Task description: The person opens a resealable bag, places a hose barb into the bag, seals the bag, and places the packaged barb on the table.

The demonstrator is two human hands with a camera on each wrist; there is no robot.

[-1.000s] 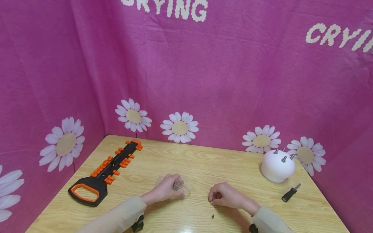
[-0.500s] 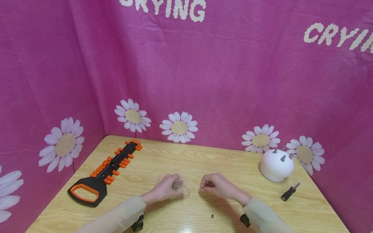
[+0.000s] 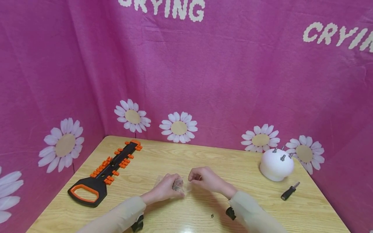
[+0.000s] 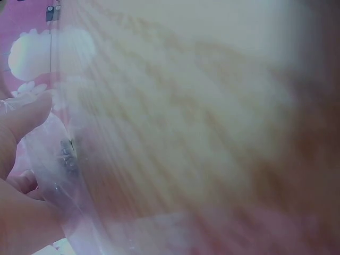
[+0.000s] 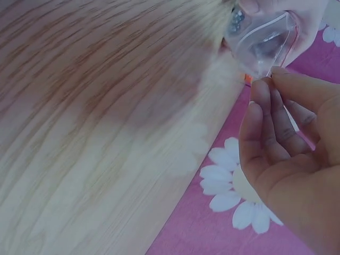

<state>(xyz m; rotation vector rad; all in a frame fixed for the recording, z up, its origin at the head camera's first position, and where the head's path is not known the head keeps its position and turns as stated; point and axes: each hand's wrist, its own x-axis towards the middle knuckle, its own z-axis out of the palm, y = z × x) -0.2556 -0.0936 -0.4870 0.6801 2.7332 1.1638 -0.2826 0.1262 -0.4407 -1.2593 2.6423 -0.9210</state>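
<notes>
My left hand (image 3: 167,187) grips a clear plastic zip bag (image 5: 263,45) low over the wooden table. Small grey metal pieces (image 4: 66,155) show through the bag's film in the left wrist view. At the bag's open mouth, the thumb and fingertips of my right hand (image 3: 208,179) are pinched together, touching or nearly touching its edge. They hold a small metal piece that is mostly hidden by the fingers. Another small metal piece (image 3: 212,216) lies on the table in front of the hands.
A black rack with orange clips and handle (image 3: 109,174) lies along the table's left side. At the right stand a white rounded object with metal bits (image 3: 276,165) and a black-handled screwdriver (image 3: 289,193). A magenta flowered cloth (image 3: 186,81) hangs behind the table (image 3: 163,155).
My right hand has picked a small metal piece off the table and moved left to the bag's mouth. The left hand and bag have stayed in place.
</notes>
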